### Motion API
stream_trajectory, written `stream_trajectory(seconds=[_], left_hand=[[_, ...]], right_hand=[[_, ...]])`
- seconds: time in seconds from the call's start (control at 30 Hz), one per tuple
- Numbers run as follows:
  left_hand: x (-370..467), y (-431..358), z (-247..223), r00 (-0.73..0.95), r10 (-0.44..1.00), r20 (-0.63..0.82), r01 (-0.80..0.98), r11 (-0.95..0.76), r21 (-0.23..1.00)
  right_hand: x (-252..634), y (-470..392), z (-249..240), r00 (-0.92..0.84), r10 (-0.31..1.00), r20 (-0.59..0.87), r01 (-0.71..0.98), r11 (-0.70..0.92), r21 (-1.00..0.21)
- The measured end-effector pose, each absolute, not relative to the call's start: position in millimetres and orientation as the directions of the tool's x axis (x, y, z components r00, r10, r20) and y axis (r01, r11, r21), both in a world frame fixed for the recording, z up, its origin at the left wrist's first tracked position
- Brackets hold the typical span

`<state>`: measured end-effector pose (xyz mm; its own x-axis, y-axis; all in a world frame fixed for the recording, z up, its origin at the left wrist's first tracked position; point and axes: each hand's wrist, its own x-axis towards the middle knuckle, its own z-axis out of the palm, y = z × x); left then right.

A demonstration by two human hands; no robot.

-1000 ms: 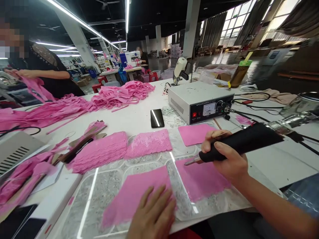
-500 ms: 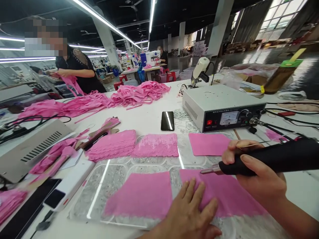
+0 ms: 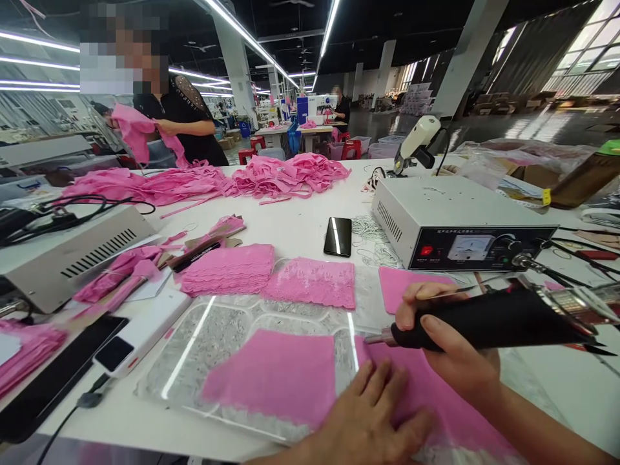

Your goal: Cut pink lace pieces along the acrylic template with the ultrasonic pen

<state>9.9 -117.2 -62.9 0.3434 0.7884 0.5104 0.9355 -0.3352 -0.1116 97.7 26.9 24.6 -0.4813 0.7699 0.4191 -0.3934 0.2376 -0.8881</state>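
At the lower right of the frame, the right hand (image 3: 455, 342) has its fingers wrapped around a thick handpiece (image 3: 489, 321) sleeved in matte black, the thumb lying along its near side. Its narrow metal tip (image 3: 380, 338) points left at the top left corner of a pink fabric panel (image 3: 448, 395); whether metal meets cloth there is hard to make out. Bottom centre, the left hand (image 3: 365, 413) lies palm down on the left part of this thin, flat panel, fingers loosely spread and gripping nothing.

Left of it, a second panel (image 3: 278, 371), with a slanted left side, rests flat on a glossy clear plastic sheet (image 3: 194, 349) marked with rounded, grey-speckled shapes. Above, mid-frame, sit a stack of pink pieces (image 3: 230, 268) with scalloped, layered edges and, just beside it, a lace-patterned piece (image 3: 312, 282). Farther right, a smooth pink piece (image 3: 393, 287) is partly hidden by the right hand.

Beyond these, the white table (image 3: 285, 226) carries a shiny black phone (image 3: 338, 236), a tangle of pale thread (image 3: 372, 240) and, at right, a boxy metal control unit (image 3: 460, 210) with a dial gauge and glowing red switch. Crumpled pink strips (image 3: 290, 177) are heaped across the upper left and centre.
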Motion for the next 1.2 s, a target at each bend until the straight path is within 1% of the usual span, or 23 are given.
stream_trajectory(seconds=[0.13, 0.27, 0.33, 0.43, 0.57, 0.67, 0.93, 1.07, 1.2], left_hand=[[8, -113, -62, 0.358, 0.738, 0.571, 0.931, -0.332, -0.155], [10, -110, -66, 0.344, 0.686, 0.642, 0.934, -0.322, -0.155], [12, -109, -70, 0.339, 0.675, 0.656, 0.935, -0.317, -0.157], [13, -110, -72, 0.346, 0.690, 0.636, 0.934, -0.316, -0.165], [12, -113, -67, 0.361, 0.743, 0.563, 0.930, -0.329, -0.163], [12, -113, -65, 0.365, 0.760, 0.538, 0.929, -0.338, -0.152], [13, -114, -64, 0.368, 0.783, 0.501, 0.928, -0.339, -0.151], [13, -114, -64, 0.363, 0.770, 0.524, 0.929, -0.339, -0.147], [13, -112, -65, 0.368, 0.763, 0.531, 0.927, -0.345, -0.148]], right_hand=[[95, 25, 23, -0.486, 0.754, 0.442, -0.413, 0.247, -0.876], [97, 27, 20, -0.455, 0.764, 0.458, -0.423, 0.267, -0.866], [99, 28, 17, -0.460, 0.770, 0.443, -0.438, 0.237, -0.867], [101, 30, 13, -0.472, 0.781, 0.408, -0.456, 0.180, -0.872], [103, 33, 8, -0.469, 0.800, 0.374, -0.419, 0.171, -0.892], [104, 36, 5, -0.478, 0.799, 0.364, -0.403, 0.169, -0.899], [96, 32, 12, -0.490, 0.776, 0.396, -0.448, 0.165, -0.879], [93, 26, 18, -0.491, 0.764, 0.420, -0.475, 0.169, -0.863], [90, 24, 18, -0.503, 0.739, 0.447, -0.466, 0.203, -0.861]])
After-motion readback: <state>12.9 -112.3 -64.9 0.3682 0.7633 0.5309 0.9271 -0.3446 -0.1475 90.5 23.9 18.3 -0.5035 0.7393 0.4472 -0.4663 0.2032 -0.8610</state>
